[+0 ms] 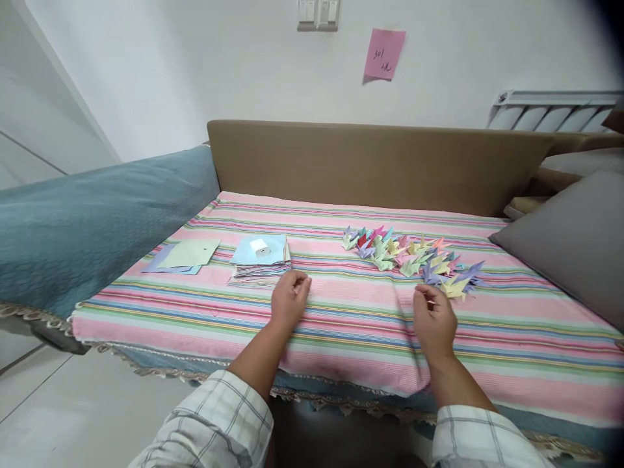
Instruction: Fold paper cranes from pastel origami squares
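My left hand (291, 300) is loosely closed above the striped cloth, beside a thick stack of square paper sheets (258, 270). Nothing shows between its fingertips. A small white block (259, 247), perhaps a charger plug, rests on the light blue top sheet. Toward the right, my right hand (435, 320) has its fingers curled in, with no object visible in them. Just beyond it is a yellow paper crane (455, 286); whether the knuckles touch it I cannot tell. Several folded paper cranes (385, 253) in many colours lie in a cluster behind that hand.
Loose paper sheets (188, 255) lie at the left on the pink striped cloth (351, 312). A blue covered armrest (117, 195) bounds the left side, a brown backrest (370, 162) the back, and a grey cushion (580, 240) the right. A pink note (384, 54) is on the wall.
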`<action>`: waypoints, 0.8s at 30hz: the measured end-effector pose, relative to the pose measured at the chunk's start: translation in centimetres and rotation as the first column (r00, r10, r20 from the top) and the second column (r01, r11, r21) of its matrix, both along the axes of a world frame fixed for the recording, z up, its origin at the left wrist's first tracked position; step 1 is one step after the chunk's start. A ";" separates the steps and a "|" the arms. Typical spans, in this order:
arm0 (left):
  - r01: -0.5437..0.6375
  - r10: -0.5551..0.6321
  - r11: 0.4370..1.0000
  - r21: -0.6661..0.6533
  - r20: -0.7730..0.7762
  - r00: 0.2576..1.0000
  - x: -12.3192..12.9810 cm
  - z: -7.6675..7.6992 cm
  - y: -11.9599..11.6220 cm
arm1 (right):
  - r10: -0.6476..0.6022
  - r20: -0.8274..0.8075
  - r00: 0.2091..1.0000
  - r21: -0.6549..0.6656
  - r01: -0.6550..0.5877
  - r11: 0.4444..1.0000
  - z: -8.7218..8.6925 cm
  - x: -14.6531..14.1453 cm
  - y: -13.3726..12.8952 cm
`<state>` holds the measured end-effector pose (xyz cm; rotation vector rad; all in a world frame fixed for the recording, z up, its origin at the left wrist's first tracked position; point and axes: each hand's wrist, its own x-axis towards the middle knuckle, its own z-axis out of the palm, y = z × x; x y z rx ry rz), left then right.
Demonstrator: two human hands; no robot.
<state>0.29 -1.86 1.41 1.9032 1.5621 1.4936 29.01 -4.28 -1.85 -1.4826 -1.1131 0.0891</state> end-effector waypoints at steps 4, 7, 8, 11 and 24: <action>-0.282 0.329 0.941 0.185 -0.310 0.892 -4.2 0.0 2.3 | 0.279 0.065 0.958 -0.078 -0.274 0.959 -0.4 -2.8 -0.6; -0.382 0.439 0.898 0.217 -0.425 0.791 -6.0 -0.3 3.1 | 0.357 0.054 0.932 -0.129 -0.348 0.929 -1.0 -3.8 -0.5; -0.395 0.450 0.893 0.216 -0.457 0.767 -6.4 -0.4 3.3 | 0.366 0.038 0.930 -0.144 -0.357 0.923 -1.2 -4.0 -0.4; -0.395 0.449 0.892 0.221 -0.536 0.715 -7.0 -0.8 3.7 | 0.370 -0.019 0.929 -0.193 -0.366 0.910 -1.6 -4.2 -0.2; -0.435 0.477 0.875 0.212 -0.532 0.700 -7.4 -0.7 4.2 | 0.371 -0.060 0.927 -0.269 -0.373 0.888 -1.6 -4.1 0.0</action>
